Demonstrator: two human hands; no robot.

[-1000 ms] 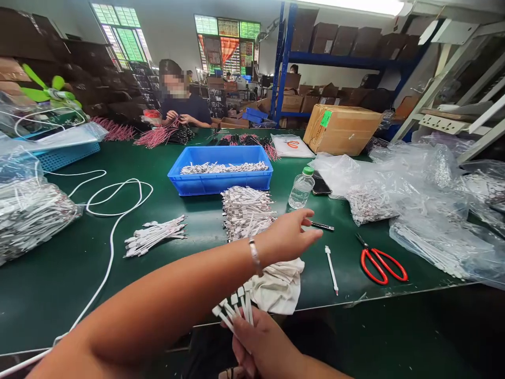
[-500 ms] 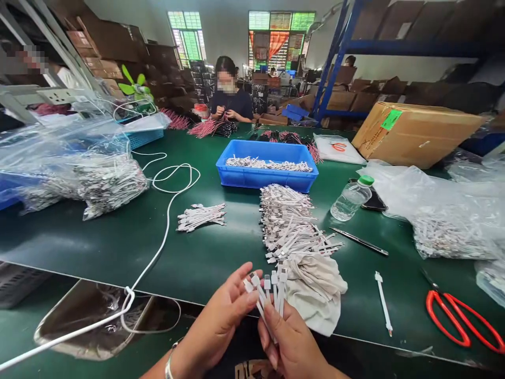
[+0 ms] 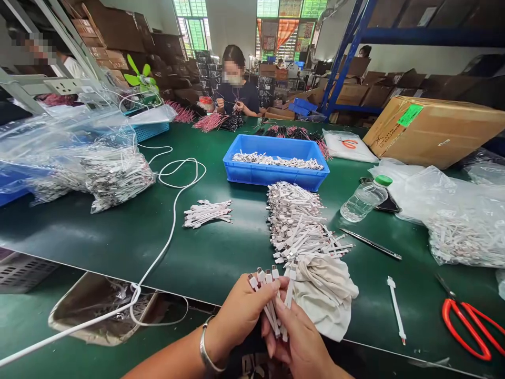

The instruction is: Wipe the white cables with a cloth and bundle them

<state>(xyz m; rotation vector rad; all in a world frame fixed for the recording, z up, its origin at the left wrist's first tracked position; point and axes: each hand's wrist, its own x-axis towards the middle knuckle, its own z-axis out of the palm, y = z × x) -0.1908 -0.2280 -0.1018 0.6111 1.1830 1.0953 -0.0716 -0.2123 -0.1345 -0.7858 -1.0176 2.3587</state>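
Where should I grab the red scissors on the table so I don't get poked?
Take the red loop handles, coming from the near side of the table. The scissors lie flat with those loops toward you, and the metal blades point away toward the plastic bag, so your fingers would likely stay clear of the tips.

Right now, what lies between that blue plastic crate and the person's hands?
The head view shows a heap of short white cables and a crumpled cloth between the blue crate and the left hand and right hand.
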